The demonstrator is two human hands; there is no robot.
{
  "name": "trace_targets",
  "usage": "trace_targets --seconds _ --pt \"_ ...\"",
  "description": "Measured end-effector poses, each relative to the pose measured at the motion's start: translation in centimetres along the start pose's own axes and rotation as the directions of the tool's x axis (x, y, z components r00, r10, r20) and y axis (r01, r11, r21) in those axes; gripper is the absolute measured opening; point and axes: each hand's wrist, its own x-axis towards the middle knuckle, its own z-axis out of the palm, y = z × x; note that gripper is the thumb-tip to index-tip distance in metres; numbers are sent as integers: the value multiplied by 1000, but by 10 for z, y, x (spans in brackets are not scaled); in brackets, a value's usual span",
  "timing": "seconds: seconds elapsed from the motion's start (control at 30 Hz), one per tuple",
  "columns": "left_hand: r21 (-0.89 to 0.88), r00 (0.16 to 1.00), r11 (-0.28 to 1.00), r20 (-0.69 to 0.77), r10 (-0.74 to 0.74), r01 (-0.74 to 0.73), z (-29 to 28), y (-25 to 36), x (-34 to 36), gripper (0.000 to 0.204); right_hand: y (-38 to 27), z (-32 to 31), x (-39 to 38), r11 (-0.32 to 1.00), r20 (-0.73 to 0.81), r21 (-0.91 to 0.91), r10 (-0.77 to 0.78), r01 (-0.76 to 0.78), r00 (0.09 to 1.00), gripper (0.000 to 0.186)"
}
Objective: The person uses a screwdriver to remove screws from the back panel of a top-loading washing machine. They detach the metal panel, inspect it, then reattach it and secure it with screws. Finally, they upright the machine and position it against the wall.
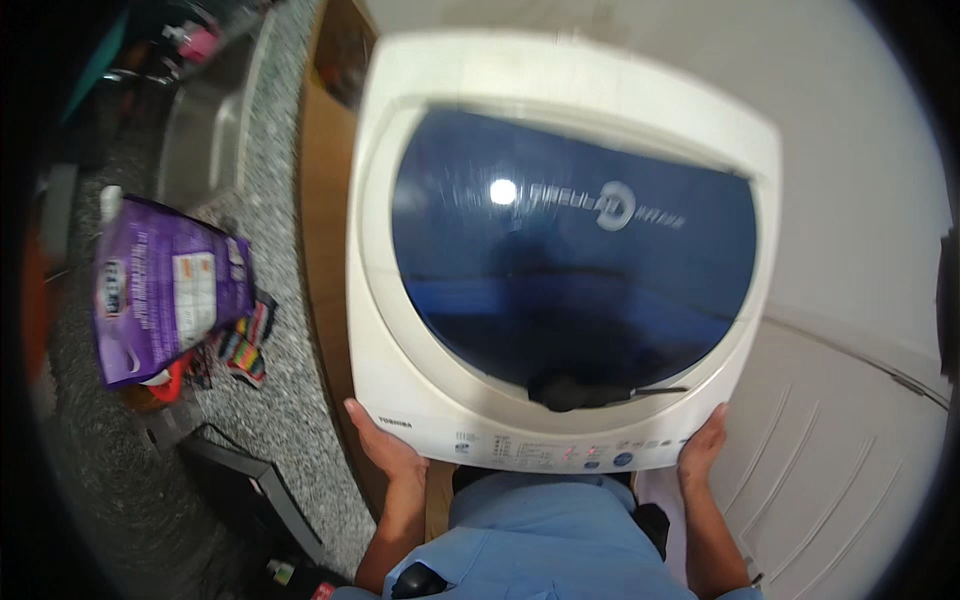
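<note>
A white top-loading washing machine [560,70] stands right in front of me, its dark blue see-through lid [570,270] down. My left hand [388,448] grips the machine's near left corner, thumb along the edge and the other fingers mostly hidden beneath or behind it. At the near right corner my right hand [704,447] clasps the side, its fingers partly out of sight. Between the hands runs the control panel [560,455] with buttons and small red lights. On the lid's near edge lies a small black object [566,392] with a thin strip reaching right.
To the left is a speckled granite counter [300,440] with a steel sink [205,135]. On it stand a purple pouch [165,290], a striped cloth [245,355] and a black box [245,490]. A white ridged panel [820,470] lies to the right.
</note>
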Motion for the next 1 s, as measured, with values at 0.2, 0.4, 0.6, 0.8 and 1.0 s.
trace_targets --seconds 0.2,0.4,0.6,0.8,1.0 --pt "-76 992 995 118 -53 62 -11 0 -4 77 -34 -17 -14 960 -56 30 281 -280 958 70" --pt "14 986 997 149 79 -82 -17 -6 4 69 -36 -18 -11 874 -20 297 409 -385 912 77" --pt "10 979 991 155 130 -133 -23 -10 4 64 -17 -30 -10 893 13 275 366 -356 930 76" --pt "23 978 984 124 170 -174 -27 -13 6 63 -16 -28 -12 925 -66 178 352 -336 934 73" --pt "22 981 988 125 151 -154 -18 -8 3 62 -16 -29 -9 913 43 285 293 -292 955 70"
